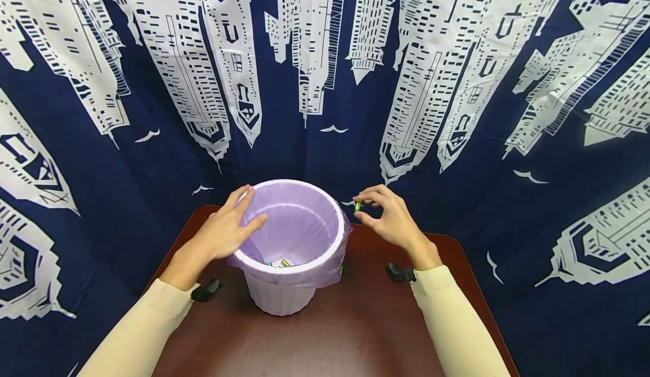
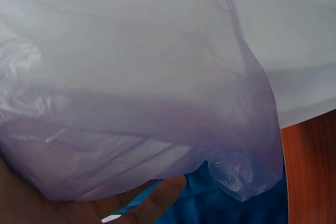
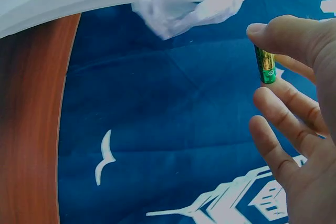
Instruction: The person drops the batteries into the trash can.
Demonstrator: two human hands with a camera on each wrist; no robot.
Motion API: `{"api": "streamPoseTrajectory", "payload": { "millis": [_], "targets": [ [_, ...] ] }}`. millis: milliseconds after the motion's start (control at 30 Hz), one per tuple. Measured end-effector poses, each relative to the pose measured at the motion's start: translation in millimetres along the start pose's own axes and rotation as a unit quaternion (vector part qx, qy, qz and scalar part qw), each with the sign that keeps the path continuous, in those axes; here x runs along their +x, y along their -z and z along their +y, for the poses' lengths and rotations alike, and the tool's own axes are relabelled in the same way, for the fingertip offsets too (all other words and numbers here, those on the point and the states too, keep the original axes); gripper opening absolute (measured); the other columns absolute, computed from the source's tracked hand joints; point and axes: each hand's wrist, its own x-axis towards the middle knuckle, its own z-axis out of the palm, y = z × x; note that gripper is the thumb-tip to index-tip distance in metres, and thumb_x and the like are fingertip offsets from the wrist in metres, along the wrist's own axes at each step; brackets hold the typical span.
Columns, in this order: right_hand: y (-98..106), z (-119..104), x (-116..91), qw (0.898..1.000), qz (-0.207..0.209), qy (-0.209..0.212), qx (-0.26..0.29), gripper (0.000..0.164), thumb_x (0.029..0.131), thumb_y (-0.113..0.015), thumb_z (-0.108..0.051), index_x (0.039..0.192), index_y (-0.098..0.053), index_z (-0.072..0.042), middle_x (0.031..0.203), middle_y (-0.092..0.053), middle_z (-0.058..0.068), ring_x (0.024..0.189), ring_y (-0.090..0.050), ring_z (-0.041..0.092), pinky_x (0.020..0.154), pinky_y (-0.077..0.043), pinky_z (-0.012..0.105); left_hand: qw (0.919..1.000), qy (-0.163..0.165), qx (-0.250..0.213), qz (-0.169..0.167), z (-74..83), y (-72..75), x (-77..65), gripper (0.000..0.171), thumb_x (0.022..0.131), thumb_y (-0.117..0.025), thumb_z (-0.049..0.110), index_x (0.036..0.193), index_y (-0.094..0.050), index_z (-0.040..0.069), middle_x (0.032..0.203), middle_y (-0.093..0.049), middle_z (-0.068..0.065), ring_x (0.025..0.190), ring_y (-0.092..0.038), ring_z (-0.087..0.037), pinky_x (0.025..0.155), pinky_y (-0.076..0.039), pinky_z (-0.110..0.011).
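A white bin (image 1: 282, 301) stands upright, lined with a thin purple bag (image 1: 325, 278) folded over its rim. My left hand (image 1: 223, 230) rests at the bin's left rim, thumb stretched over the opening; in the left wrist view its fingers (image 2: 163, 198) show partly behind the bag (image 2: 131, 124). To the right of the bin, my right hand (image 1: 393, 219) pinches a small green and gold battery (image 3: 266, 65) between thumb and fingertips, apart from the rim. Inside the bin lies another green-gold battery (image 1: 285, 263), with a small green piece beside it.
The bin stands on a reddish-brown table (image 1: 350, 332). Behind and around it hangs a dark blue curtain (image 1: 325, 157) with white buildings and birds. A small green thing (image 1: 341, 271) shows at the bag's right edge; its kind is unclear.
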Motion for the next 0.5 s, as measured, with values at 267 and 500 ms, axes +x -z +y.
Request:
{"api": "streamPoseTrajectory", "payload": {
  "millis": [267, 500],
  "targets": [
    [2, -17, 21, 1.000, 0.004, 0.030, -0.005, 0.033, 0.097, -0.096, -0.013, 0.129, -0.088, -0.013, 0.135, -0.078, 0.007, 0.118, -0.077, 0.028, 0.103, -0.069, 0.051, 1.0000, 0.006, -0.003, 0.002, -4.4, -1.8, -3.2, 0.092, 0.118, -0.053, 0.062, 0.185, -0.025, 0.004, 0.195, -0.019, -0.018, 0.159, -0.054, -0.063, 0.131, -0.042, -0.080],
    [5, -31, 39, 0.999, -0.002, 0.044, 0.000, 0.033, 0.097, -0.096, -0.013, 0.129, -0.088, -0.010, 0.133, -0.079, 0.009, 0.117, -0.075, 0.030, 0.103, -0.068, 0.055, 1.0000, 0.000, -0.003, 0.009, -3.9, -3.9, -0.6, 0.092, 0.118, -0.054, 0.062, 0.185, -0.026, 0.006, 0.195, -0.020, -0.017, 0.158, -0.055, -0.062, 0.131, -0.042, -0.080]
  ]
}}
